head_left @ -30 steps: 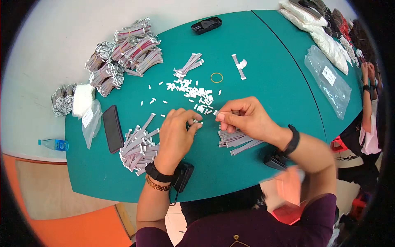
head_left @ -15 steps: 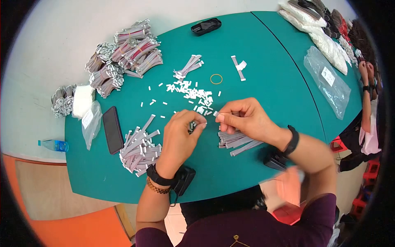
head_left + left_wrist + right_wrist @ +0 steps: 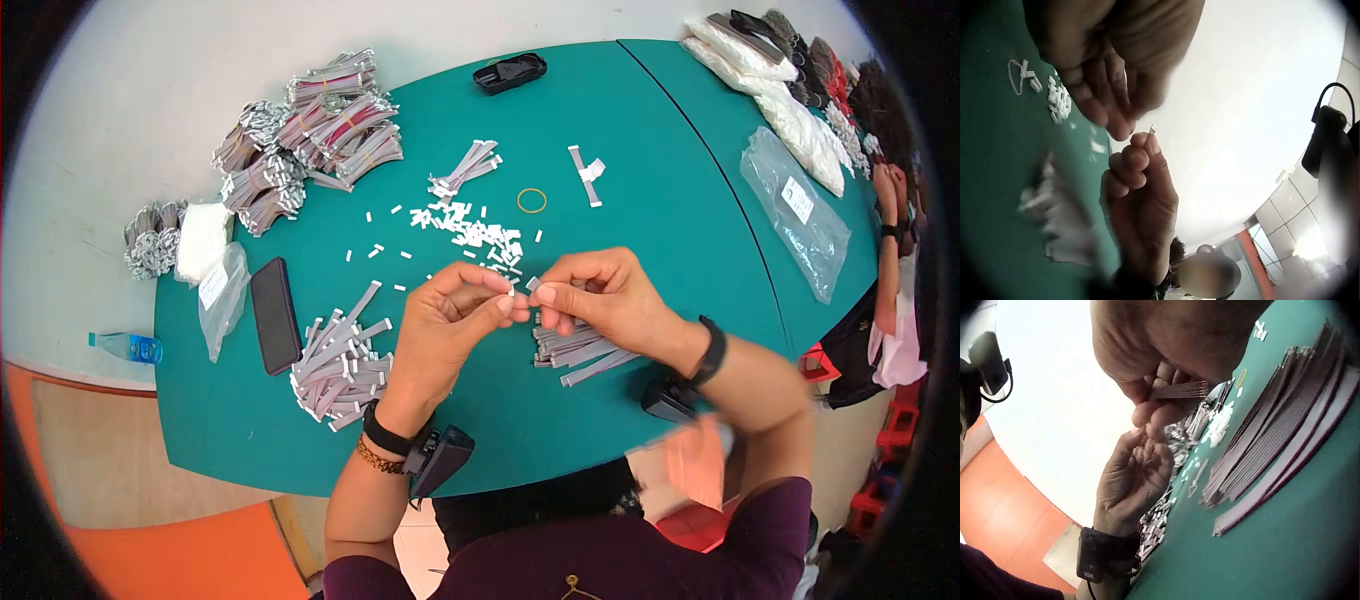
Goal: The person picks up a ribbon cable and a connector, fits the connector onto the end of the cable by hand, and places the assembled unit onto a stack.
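In the head view my left hand (image 3: 447,325) pinches a small white piece (image 3: 512,291) between thumb and forefinger. Close beside it on the right, my right hand (image 3: 610,300) pinches the end of a grey ribbon cable (image 3: 1179,391), whose strip shows under the palm in the right wrist view. The cable's connector end (image 3: 1153,129) sticks up from the right fingertips in the left wrist view. Loose white pieces (image 3: 480,233) lie just beyond the hands. Grey cables (image 3: 578,348) lie under the right hand, and another pile (image 3: 340,370) is left of the left hand.
A phone (image 3: 275,315) lies at the left, near a clear bag (image 3: 224,300) and bundled cables (image 3: 340,120). Farther back are a black case (image 3: 510,73), a rubber band (image 3: 532,201) and a taped cable (image 3: 586,176). Another clear bag (image 3: 797,215) lies at the right.
My left hand has moved right, closer to the right hand, and its fingers have turned so the white piece shows at the tips. My right hand keeps its pinch with little movement.
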`<state>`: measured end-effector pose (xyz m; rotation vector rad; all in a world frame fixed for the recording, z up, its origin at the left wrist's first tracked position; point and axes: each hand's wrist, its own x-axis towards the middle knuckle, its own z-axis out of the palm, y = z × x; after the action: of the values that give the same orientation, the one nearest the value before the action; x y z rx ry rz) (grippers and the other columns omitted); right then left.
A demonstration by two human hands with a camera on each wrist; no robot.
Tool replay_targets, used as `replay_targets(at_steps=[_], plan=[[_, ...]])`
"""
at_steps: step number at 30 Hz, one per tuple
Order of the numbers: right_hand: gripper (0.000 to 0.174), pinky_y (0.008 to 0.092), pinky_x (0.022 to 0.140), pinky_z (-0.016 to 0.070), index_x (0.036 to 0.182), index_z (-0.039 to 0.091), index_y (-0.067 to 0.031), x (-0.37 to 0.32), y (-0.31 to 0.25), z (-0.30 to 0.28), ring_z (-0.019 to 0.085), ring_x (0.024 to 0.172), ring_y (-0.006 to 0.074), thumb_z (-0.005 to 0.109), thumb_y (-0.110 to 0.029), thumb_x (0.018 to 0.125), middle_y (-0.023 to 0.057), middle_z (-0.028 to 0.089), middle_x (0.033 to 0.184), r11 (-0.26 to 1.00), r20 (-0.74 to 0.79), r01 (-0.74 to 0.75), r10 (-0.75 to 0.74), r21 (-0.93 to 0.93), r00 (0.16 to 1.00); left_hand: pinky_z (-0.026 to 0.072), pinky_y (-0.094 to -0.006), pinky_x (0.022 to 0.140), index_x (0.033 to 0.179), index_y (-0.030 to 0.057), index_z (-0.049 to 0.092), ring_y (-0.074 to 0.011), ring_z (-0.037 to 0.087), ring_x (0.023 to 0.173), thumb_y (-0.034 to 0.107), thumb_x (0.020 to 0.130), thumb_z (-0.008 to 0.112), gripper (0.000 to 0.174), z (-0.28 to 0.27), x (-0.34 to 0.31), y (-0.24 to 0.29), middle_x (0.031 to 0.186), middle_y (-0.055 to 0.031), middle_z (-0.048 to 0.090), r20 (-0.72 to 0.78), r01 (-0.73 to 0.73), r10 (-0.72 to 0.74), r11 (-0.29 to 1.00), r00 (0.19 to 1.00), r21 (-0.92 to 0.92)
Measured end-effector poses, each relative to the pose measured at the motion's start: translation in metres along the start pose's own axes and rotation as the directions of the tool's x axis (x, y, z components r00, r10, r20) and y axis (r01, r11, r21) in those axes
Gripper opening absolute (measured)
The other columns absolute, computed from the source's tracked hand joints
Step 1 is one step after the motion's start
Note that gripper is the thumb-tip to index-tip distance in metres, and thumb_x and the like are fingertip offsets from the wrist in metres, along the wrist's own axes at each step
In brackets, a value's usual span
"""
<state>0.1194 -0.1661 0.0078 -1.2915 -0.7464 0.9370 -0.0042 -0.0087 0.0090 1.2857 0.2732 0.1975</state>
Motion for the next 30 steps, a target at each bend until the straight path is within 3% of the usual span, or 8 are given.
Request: replay_targets(at_steps=[7, 22, 30], plan=[[0.013, 0.0182, 0.053, 0.0457, 0.087, 0.067, -0.0035, -0.0005, -0.0019, -0.0003, 0.057, 0.06, 0.0048, 0.059, -0.014, 0.089, 0.0026, 0.064, 0.07, 1.0, 0.012, -0.013, 0.013, 0.012, 1.0, 0.0514, -0.0284, 0.073, 0.092, 0.0017, 0.057, -0.0166, 0.063, 0.08, 0.002, 0.084, 0.062, 0.01, -0.0023, 0.0014, -0.004, 0.089, -0.01, 0.065, -0.001, -0.045, 0.045, 0.999, 0.999, 0.002], [0.013, 0.0175, 0.052, 0.043, 0.083, 0.065, -0.0024, -0.0028, -0.0005, 0.0019, 0.052, 0.057, 0.0027, 0.06, -0.014, 0.089, 0.0006, 0.062, 0.069, 0.999, 0.084, -0.04, 0.042, -0.028, 0.996, 0.0478, -0.0238, 0.075, 0.098, 0.0011, 0.064, -0.01, 0.059, 0.083, 0.006, 0.082, 0.067, 0.017, -0.006, -0.0016, -0.003, 0.089, -0.0042, 0.065, 0.022, 0.028, -0.029, 0.999, 0.999, 0.02], [0.014, 0.0174, 0.051, 0.0422, 0.085, 0.064, -0.0022, -0.0038, 0.0004, 0.0025, 0.051, 0.058, 0.0022, 0.06, -0.015, 0.089, 0.0003, 0.061, 0.069, 0.998, 0.093, -0.059, 0.06, -0.015, 0.994, 0.0482, -0.0243, 0.074, 0.1, 0.0009, 0.064, -0.0105, 0.06, 0.081, 0.007, 0.082, 0.067, 0.019, -0.0068, -0.0014, -0.0039, 0.089, -0.0048, 0.065, 0.042, 0.025, -0.024, 0.999, 0.999, -0.029]])
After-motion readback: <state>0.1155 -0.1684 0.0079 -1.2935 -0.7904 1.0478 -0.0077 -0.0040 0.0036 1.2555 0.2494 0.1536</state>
